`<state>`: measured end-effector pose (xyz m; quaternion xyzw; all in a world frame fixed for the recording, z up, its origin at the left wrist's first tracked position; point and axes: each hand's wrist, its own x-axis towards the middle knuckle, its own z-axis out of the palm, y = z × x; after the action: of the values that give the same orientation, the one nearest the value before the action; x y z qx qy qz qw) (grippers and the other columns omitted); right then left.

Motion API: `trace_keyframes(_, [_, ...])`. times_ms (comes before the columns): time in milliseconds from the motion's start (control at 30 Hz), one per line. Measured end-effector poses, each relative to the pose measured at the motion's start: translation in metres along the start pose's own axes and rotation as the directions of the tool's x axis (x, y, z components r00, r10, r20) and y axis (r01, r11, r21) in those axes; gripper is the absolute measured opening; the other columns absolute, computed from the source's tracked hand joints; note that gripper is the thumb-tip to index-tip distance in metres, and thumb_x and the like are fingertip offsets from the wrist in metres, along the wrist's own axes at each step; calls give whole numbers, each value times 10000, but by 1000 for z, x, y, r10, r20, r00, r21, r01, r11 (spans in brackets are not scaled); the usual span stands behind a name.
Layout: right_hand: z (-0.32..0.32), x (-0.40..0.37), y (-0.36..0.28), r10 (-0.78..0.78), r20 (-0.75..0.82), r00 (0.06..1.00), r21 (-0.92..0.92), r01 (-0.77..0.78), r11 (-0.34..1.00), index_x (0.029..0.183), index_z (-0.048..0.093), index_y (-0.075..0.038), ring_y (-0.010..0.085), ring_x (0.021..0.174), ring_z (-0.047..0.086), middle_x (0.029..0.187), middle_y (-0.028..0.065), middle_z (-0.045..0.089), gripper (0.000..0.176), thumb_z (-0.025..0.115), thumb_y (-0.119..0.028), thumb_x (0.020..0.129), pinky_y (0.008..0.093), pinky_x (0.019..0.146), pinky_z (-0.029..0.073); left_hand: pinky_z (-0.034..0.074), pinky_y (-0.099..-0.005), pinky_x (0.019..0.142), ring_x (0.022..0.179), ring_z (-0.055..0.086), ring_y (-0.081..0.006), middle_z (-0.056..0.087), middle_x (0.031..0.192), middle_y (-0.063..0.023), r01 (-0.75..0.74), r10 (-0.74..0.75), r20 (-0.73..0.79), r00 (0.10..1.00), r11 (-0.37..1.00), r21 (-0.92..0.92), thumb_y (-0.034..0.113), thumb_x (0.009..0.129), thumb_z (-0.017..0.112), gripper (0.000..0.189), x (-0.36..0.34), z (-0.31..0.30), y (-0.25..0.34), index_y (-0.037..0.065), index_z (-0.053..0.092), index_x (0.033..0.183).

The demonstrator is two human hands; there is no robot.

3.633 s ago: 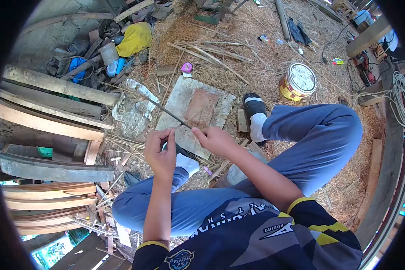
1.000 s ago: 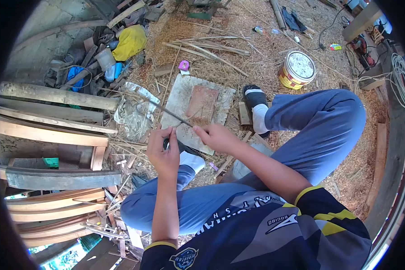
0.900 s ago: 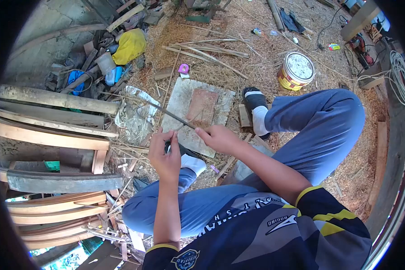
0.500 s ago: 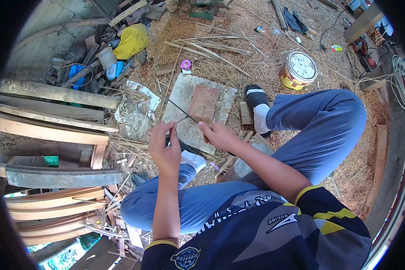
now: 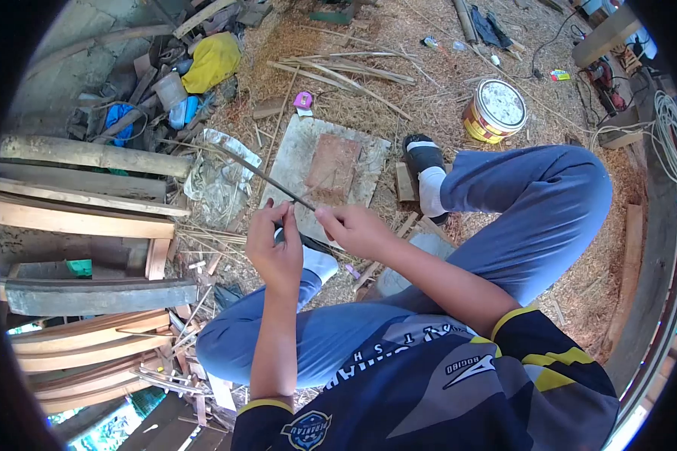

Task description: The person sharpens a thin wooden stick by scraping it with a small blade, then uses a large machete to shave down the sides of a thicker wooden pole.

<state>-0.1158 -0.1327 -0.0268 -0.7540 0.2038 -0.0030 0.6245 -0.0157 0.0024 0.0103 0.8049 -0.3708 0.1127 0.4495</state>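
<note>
My right hand (image 5: 353,228) is closed around the near end of a long, thin, dark strip (image 5: 267,178), possibly a file or a blade. Its far end points up and left, over the crumpled clear plastic (image 5: 222,169). My left hand (image 5: 275,244) is pinched shut just below the strip, with its fingertips close to the strip's edge. A small, thin piece seems to be between those fingertips, mostly hidden by them. Below and beyond my hands lies a grey board (image 5: 297,146) with a reddish-brown rectangular piece (image 5: 335,164) on it.
A pink tape measure (image 5: 303,101) lies beyond the board. Thin wooden strips (image 5: 353,71) and shavings cover the ground. A paint bucket (image 5: 496,111) stands at right. Stacked timber (image 5: 90,219) fills the left, and coiled cable (image 5: 668,139) hangs at far right.
The dark strip has slid and turned slightly in my right hand's grip, showing a broader side. Both hands stay close together. The whole view has shifted a little.
</note>
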Motion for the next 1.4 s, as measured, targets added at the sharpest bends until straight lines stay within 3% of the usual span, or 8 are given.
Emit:
trace_keyframes(267, [5,6,17,34,4,999,3,-34,999,850,716,49,480,733,664,747,282,677,654,473,-518,1066,512,709,513,588,-480,1001,750,685,-266,676,834,-132,-25,27,-26,999,998,57,-87,881,720,99,2,4,4,-15,655,900])
trace_keyframes(367, [12,19,35,102,-1,995,9,-102,995,820,705,47,462,708,664,716,265,672,682,454,-535,1071,506,706,515,571,-411,958,1012,740,-305,701,915,-148,18,-19,19,1000,999,48,-65,921,708,75,-3,-1,-4,-32,652,959])
trace_keyframes(467, [3,11,23,126,32,991,33,-127,991,810,700,48,448,694,665,692,259,658,693,444,-538,1075,503,700,513,584,-484,1011,720,679,-256,667,811,-125,-16,17,-32,999,999,42,-89,879,721,104,0,6,4,-14,658,913])
trace_keyframes(533, [8,8,18,45,10,999,86,-46,995,809,700,51,443,692,667,682,258,650,697,443,-539,1075,502,698,513,574,-437,966,940,721,-301,686,884,-137,14,-14,-7,1000,998,58,-87,897,719,100,-6,3,2,-29,655,947])
trace_keyframes(633, [8,18,19,78,4,997,-6,-78,997,694,674,-14,282,593,630,602,139,626,703,432,-551,1078,439,664,500,581,-466,982,849,708,-293,683,858,-135,13,-11,-26,1000,998,58,-89,888,719,101,0,2,1,-22,652,923])
trace_keyframes(833, [9,17,25,67,5,998,5,-67,998,920,738,39,476,765,682,771,295,674,626,467,-505,1071,514,735,515,588,-485,1000,829,721,-286,687,846,-138,-2,3,-25,1000,998,55,-87,879,725,104,-5,2,2,-17,655,911])
trace_keyframes(1067, [9,17,31,75,-3,997,-14,-75,997,902,728,55,505,788,673,782,321,667,639,467,-505,1066,538,746,521,567,-413,942,1091,736,-345,683,917,-152,41,-41,8,999,998,43,-72,920,713,90,-7,1,0,-39,645,968])
trace_keyframes(1400, [0,13,18,76,-3,997,-64,-76,995,889,745,31,497,790,684,784,311,676,639,475,-524,1054,550,737,525,592,-491,988,838,719,-305,681,853,-143,11,-10,-20,1000,1000,27,-89,877,724,117,-3,6,-1,-13,637,895])
